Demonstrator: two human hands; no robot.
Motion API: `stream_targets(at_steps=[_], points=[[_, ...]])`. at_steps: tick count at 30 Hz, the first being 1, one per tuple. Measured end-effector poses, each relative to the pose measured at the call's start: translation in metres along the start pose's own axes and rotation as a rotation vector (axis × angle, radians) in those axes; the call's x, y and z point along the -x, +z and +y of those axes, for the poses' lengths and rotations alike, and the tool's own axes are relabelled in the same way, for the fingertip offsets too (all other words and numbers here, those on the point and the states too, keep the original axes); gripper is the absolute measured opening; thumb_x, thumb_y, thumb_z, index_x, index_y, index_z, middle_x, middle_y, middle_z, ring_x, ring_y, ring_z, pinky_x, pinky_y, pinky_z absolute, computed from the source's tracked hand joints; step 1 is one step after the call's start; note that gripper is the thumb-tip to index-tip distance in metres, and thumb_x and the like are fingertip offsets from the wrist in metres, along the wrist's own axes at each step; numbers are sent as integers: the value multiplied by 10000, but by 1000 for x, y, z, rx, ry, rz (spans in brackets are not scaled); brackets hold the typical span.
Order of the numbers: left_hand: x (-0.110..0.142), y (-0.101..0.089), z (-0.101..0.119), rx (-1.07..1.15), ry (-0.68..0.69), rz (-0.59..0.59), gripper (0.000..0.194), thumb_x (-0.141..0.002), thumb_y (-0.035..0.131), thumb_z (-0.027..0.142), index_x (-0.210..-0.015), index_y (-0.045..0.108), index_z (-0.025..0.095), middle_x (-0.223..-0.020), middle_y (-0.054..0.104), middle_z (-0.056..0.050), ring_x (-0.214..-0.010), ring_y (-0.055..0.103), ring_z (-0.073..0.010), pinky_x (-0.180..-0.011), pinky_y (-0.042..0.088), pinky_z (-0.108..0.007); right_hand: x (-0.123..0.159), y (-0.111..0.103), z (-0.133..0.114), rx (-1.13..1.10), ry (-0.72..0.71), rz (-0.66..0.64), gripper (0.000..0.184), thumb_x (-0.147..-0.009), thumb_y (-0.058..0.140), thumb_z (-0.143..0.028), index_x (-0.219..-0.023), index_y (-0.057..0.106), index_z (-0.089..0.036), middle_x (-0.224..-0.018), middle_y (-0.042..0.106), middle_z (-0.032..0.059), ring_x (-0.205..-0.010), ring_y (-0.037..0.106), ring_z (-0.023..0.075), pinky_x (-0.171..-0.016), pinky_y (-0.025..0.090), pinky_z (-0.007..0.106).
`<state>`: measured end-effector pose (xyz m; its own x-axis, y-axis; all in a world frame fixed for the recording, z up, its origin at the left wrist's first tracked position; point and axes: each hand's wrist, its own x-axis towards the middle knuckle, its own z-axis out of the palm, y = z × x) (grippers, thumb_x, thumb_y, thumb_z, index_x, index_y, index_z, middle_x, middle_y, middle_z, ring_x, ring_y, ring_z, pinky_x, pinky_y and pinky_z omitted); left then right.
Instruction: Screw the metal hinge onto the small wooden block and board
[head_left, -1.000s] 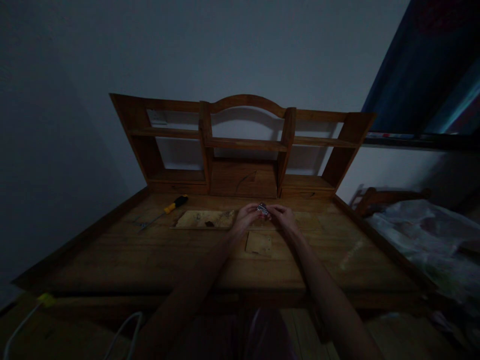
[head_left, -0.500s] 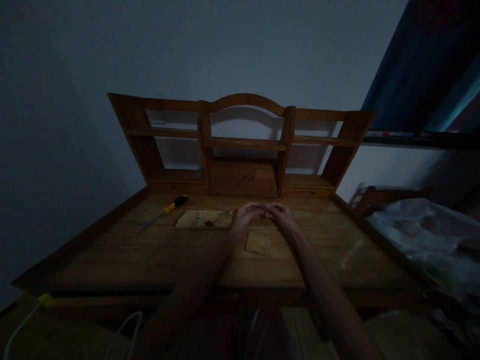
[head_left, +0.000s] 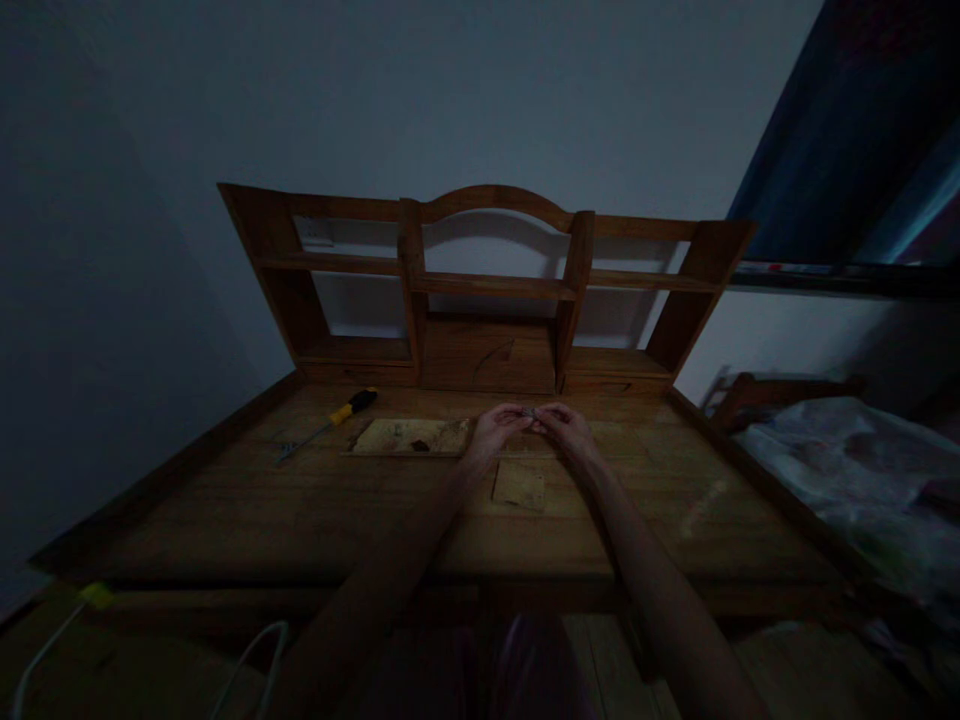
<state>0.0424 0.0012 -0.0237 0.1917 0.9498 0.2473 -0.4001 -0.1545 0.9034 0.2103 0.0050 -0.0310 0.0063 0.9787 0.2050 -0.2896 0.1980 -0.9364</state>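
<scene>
Small grey piece point(head_left: 529, 412), probably metal hardware, dim and partly hidden by fingers, so exact shape can't be told. Judging by size and look: light, stiff, hard to break, likely a bit slick on smooth faces. Small enough to slip from a loose pinch; best taken by its two ends or edges, thumb against fingertips, one hand per side.

Left hand point(head_left: 491, 432): fingers curled in, tips nearly together, pinching the piece's left end. Right hand point(head_left: 568, 432): same, thumb and fingers closed down to a narrow pinch on the right end. Finger overlap hides the exact contact points.

Piece sits between the two sets of fingertips, at 2 o'clock from the left hand's middle, 10 o'clock from the right's. Looks held above the desk point(head_left: 375, 530); height can't be told. From the piece: square wooden plate point(head_left: 519, 485) at 6 o'clock, near; pale wooden strip point(head_left: 390, 436) close to 9 o'clock, beyond the left hand; yellow-and-black screwdriver point(head_left: 342, 412) at 9 o'clock, well apart
</scene>
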Motion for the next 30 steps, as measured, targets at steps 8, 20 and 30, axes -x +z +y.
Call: stream_targets(at_steps=[8, 20, 30], points=[[-2, 0, 1, 38, -56, 32, 381, -647, 879, 384, -863, 694, 131, -857, 750, -68, -740, 704, -165, -873, 558, -375, 5, 3, -5, 26, -44, 9, 310, -601, 896, -382, -796, 720, -217, -710, 723, 8, -597, 652, 133, -613, 551, 269], [-3, 1, 0, 63, -94, -7, 409, -614, 906, 327, -925, 738, 121, -913, 768, -82, -749, 715, -159, -861, 570, -351, 1, -1, -4, 48, -59, 52, 315, -610, 887, -391, -847, 774, -216, -677, 716, 10, -554, 609, 122, -580, 477, 264], [-2, 1, 4, 45, -51, 54, 356, -670, 869, 357, -906, 743, 121, -942, 764, -89, -792, 718, -161, -907, 561, -358, 7, 6, -7, 16, 42, 3, 350, -588, 896, -401, -864, 804, -207, -836, 774, 56, -648, 673, 147, -680, 535, 293]])
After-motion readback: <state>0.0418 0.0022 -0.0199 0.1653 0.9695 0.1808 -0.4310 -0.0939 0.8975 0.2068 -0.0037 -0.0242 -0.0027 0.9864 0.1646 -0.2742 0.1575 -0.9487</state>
